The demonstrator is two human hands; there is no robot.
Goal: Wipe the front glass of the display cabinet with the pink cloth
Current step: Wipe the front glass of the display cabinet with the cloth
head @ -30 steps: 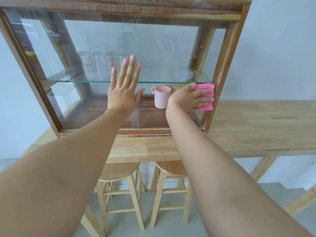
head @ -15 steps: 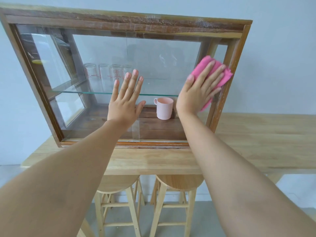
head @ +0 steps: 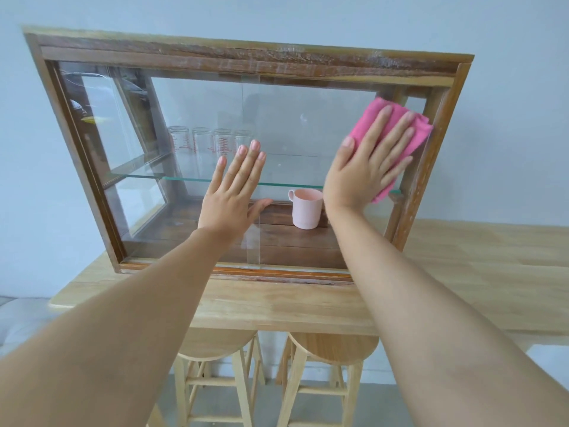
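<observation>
A wooden display cabinet (head: 246, 61) with a front glass (head: 292, 124) stands on a light wooden table. My right hand (head: 366, 167) presses the folded pink cloth (head: 374, 117) flat against the glass near the upper right, next to the right frame post. My left hand (head: 235, 192) lies flat on the glass near the middle, fingers spread upward, holding nothing. Most of the cloth is covered by my right fingers.
Inside the cabinet a pink mug (head: 306, 209) stands on the bottom board and several clear glasses (head: 201, 143) stand on the glass shelf (head: 184, 179). The wooden table (head: 477, 272) extends to the right. Two wooden stools (head: 332, 349) sit under its front edge.
My right hand has carried the pink cloth up the right side of the glass, from beside the mug to the upper right. My left hand has stayed flat on the glass.
</observation>
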